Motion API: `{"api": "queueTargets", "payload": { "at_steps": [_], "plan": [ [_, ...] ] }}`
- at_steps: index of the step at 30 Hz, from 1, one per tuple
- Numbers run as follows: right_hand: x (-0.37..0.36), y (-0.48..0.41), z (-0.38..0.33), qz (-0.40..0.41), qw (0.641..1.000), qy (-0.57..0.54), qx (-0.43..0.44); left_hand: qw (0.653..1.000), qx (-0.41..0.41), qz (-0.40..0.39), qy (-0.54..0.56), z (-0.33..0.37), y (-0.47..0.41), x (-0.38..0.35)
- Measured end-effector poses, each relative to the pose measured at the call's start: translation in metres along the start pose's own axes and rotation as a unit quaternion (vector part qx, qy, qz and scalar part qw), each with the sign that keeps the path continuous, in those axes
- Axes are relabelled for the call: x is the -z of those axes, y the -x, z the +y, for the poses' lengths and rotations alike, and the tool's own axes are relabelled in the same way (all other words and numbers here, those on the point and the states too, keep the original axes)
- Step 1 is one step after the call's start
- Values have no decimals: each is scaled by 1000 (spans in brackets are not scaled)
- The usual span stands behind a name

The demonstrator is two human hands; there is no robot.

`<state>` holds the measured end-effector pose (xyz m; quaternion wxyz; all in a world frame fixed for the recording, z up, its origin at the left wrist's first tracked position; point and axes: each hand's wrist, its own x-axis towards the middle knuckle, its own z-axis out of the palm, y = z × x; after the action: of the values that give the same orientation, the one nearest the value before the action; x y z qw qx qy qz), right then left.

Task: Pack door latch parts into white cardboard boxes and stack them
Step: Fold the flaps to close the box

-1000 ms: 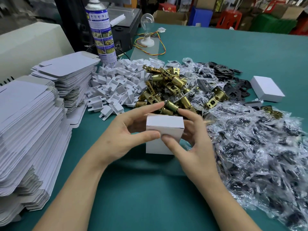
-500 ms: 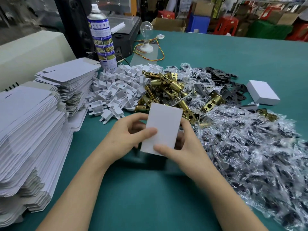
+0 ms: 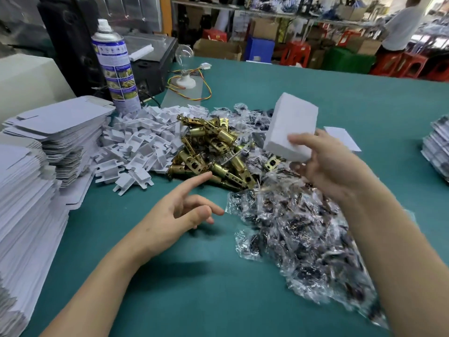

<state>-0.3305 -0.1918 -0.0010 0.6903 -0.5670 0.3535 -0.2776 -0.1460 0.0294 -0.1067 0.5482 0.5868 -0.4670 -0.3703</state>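
- Your right hand grips a closed white cardboard box, thumb across its near end, raised above the parts.
- The box is plain, rectangular, tilted.
- Your left hand hovers released, fingers loose, near the brass latches on the green table.

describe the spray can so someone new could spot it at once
On the teal table, look far left, just past the stacks of flat white cartons. The spray can stands there: the only tall upright cylinder, blue-labelled with a white cap.
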Motion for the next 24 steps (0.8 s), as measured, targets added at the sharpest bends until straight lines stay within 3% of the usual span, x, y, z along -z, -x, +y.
{"api": "queueTargets", "payload": {
  "at_steps": [12, 18, 22, 24],
  "plan": [
    [116, -131, -23, 224, 969, 103, -12, 1000, 0, 23, 9, -13, -9, -7],
    [158, -158, -11, 324, 928, 182, -30, 1000, 5, 25, 9, -18, -13, -6],
    [180, -164, 6, 328, 895, 299, -46, 1000, 10, 18, 8, -18, -14, -4],
    [181, -163, 11, 331, 861, 381, -60, 1000, 11, 15, 6, -18, -14, -4]
  ]
}}
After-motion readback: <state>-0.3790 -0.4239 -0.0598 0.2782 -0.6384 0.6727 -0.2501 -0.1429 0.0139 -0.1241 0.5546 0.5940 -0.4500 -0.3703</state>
